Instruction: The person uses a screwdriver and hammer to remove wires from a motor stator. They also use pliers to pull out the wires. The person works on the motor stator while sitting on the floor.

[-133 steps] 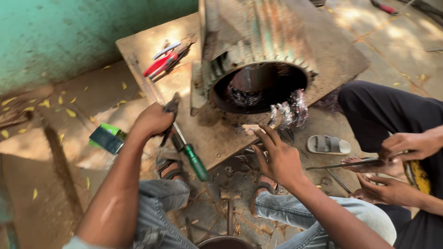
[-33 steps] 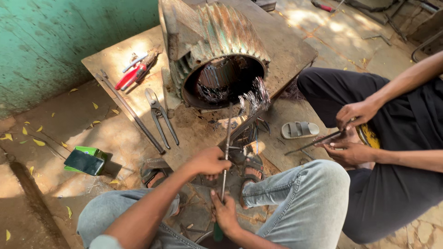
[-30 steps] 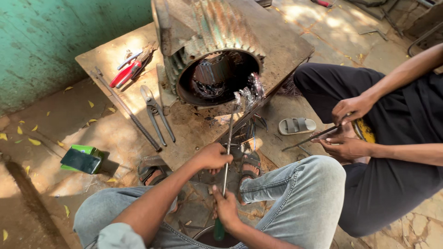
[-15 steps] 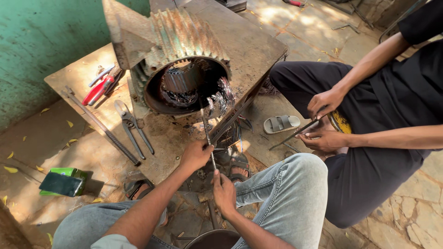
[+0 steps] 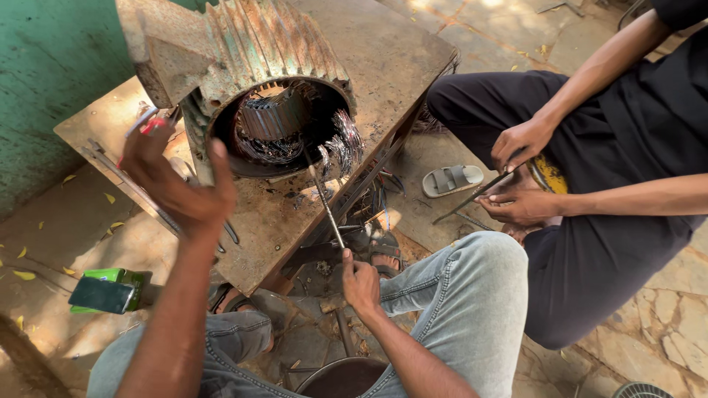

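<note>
right hand (image 5: 360,278) grips the thin metal rod (image 5: 324,199), tip poking into the rusty motor housing (image 5: 243,66) on the table (image 5: 383,66). left hand (image 5: 177,184) hovers open, empty. copper windings (image 5: 343,144) only partly pulled out, plenty left inside.

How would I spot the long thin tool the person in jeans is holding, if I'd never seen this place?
Find the big rusty ribbed motor shell lying on the worn metal table. From its open mouth a thin metal rod slants down to the right hand, whose grip closes on its lower end. Unlike the pliers lying flat, it pokes into the wire windings.
</note>
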